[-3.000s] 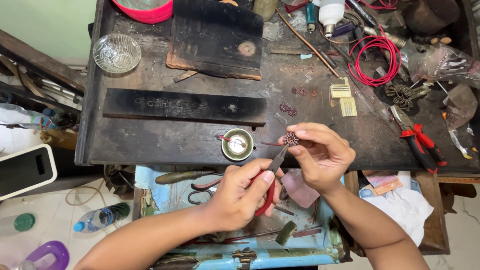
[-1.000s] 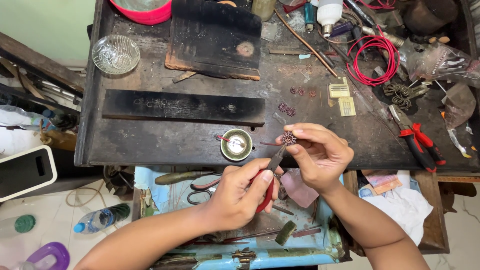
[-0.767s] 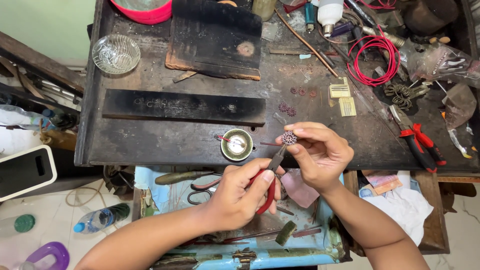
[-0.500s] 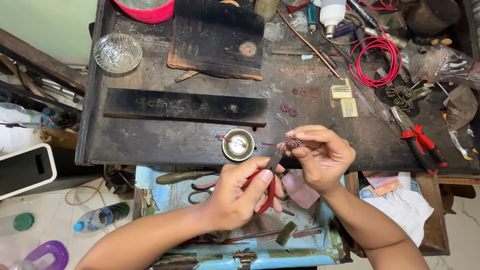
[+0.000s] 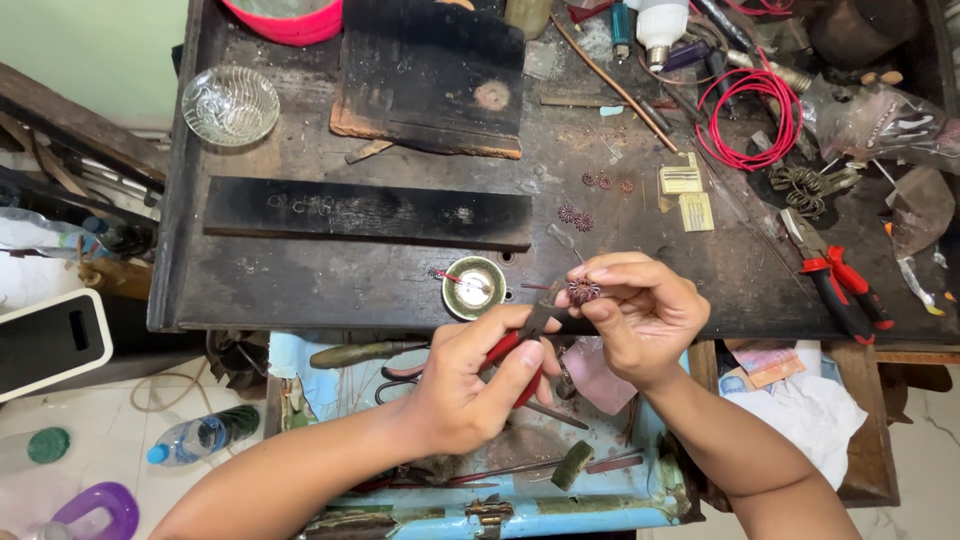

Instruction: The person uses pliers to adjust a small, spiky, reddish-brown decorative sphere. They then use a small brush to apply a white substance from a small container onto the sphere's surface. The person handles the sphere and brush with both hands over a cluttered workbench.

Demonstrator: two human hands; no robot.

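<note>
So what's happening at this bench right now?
A person sits at a dark, cluttered workbench. The left hand grips red-handled pliers, whose tips meet a small coiled wire flower piece pinched in the right hand. A small round metal dish sits just beyond the hands, several similar wire pieces lie further back, and another pair of red-handled pliers rests to the right.

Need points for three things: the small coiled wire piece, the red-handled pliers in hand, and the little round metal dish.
coiled wire piece (image 5: 583, 291), head view, on its round spiral face between the fingertips.
red-handled pliers (image 5: 507, 348), head view, on the red handle showing in the grip.
round metal dish (image 5: 474, 287), head view, on its rim, on the bench.
</note>
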